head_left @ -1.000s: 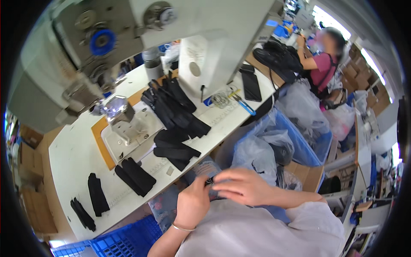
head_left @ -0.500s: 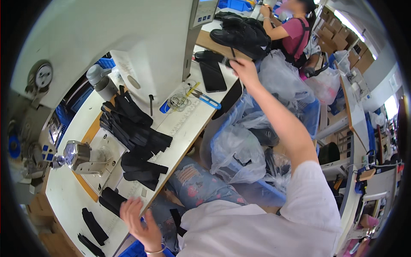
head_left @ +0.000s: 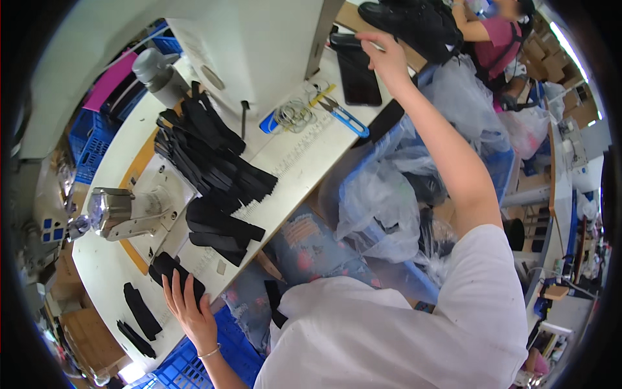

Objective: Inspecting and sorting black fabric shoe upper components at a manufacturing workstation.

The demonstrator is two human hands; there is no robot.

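My left hand (head_left: 190,310) lies with its fingers stretched out and apart on a small black fabric piece (head_left: 170,264) near the left part of the white sewing table. At the far right end of the table, my right hand (head_left: 390,61) is open above a dark phone (head_left: 361,84); nothing shows between its fingers. Its fingertips are close to a black rounded item (head_left: 345,41) beside the phone. Bundled black fabric strips (head_left: 210,159) lie by the machine, with folded black pieces (head_left: 223,230) nearer me. Two more black strips (head_left: 142,311) rest left of my left hand.
Blue-handled thread snips (head_left: 350,121) and a coil of cord (head_left: 295,115) lie on the table near the phone. A metal sewing-machine part (head_left: 113,214) stands at left. Black shoes (head_left: 408,26) sit behind. A blue crate (head_left: 414,285) with plastic bags adjoins the table; a co-worker (head_left: 499,42) sits beyond.
My left hand has come down onto the black fabric piece. My right hand, earlier at a dark item, now has its fingers apart. The view has shifted.
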